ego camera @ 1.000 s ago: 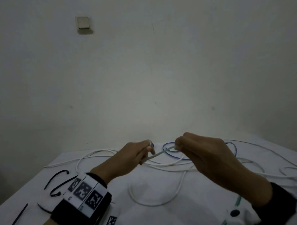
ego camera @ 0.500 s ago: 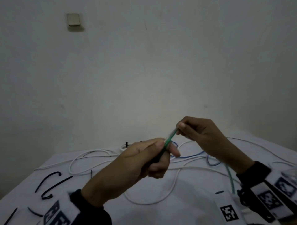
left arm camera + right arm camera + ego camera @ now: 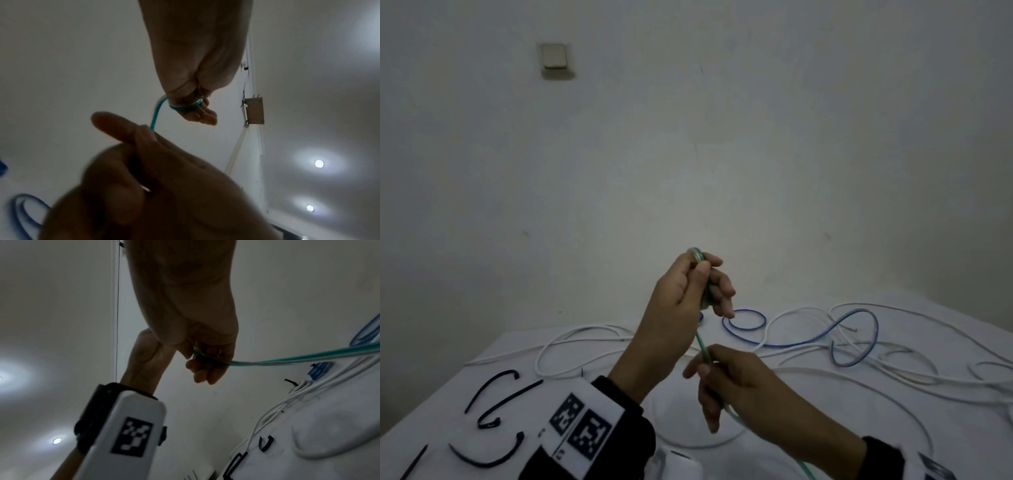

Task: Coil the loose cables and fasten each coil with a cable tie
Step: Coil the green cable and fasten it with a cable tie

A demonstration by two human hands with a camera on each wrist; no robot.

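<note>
A thin green cable (image 3: 700,342) is wound in small loops around the fingers of my left hand (image 3: 705,274), which is raised above the table with its back toward me. The left wrist view shows those loops (image 3: 185,106) circling the fingers. Just below, my right hand (image 3: 709,371) pinches the same cable, which runs on through the palm and down past the bottom edge. In the right wrist view the cable (image 3: 287,361) trails off to the right from the right hand's curled fingers (image 3: 205,369).
Loose white cables (image 3: 571,346) and a blue cable (image 3: 744,322) sprawl over the white table cover (image 3: 825,428). Several black cable ties (image 3: 489,397) lie at the front left. A white coil fastened with a black tie (image 3: 298,386) lies further back. A bare wall stands behind.
My left hand has risen and turned upright with the green cable looped round its fingers. My right hand has dropped from above the left hand to below it, along the cable.
</note>
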